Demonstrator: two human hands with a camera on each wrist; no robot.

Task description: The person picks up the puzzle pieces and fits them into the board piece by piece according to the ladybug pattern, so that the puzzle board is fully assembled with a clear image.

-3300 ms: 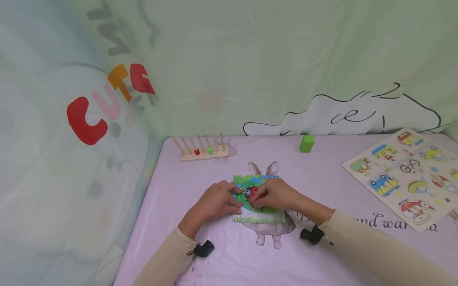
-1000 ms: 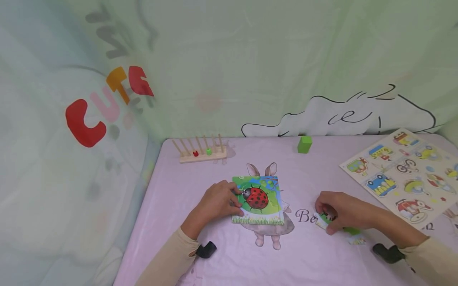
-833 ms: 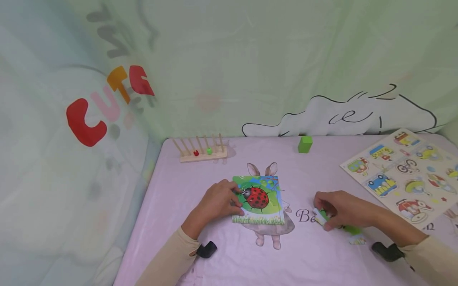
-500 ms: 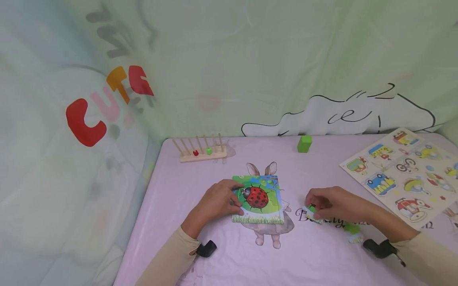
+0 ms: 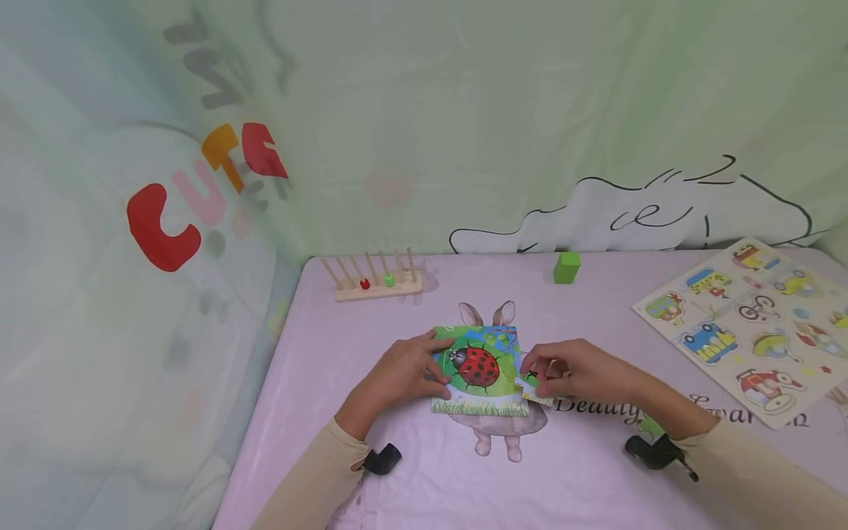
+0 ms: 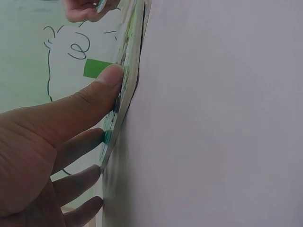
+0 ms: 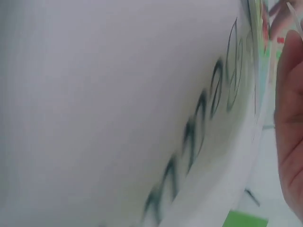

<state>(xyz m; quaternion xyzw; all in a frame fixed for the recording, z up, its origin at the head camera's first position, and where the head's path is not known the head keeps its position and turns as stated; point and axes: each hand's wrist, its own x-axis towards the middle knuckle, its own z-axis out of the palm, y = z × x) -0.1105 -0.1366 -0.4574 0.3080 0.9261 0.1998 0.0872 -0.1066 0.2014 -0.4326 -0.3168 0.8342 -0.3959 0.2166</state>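
A square ladybug puzzle board [image 5: 480,406] lies on the table, with a red spotted ladybug on green. My left hand [image 5: 405,374] rests along the board's left edge, fingers loosely extended. In the left wrist view, the thumb [image 6: 97,90] presses on the face of the board and the other fingertips sit at its edge. A small puzzle piece [image 5: 538,397], green and white with a yellowish border, is pinched between the thumb and fingers of my right hand [image 5: 575,372]. It overlaps the board's right edge in the head view. Only part of the right hand [image 7: 291,127] shows in its wrist view.
Partly covered by the right forearm, another green piece [image 5: 651,425] lies on the table. A wooden peg rack [image 5: 377,289] with red and green beads stands at back left. Behind is a green block [image 5: 566,268]; a large vehicle puzzle board [image 5: 722,375] lies at right.
From over the ladybug, my right hand went right to the loose pieces. It then pinched one and carried it left to the board's right edge. My left hand stayed in place.
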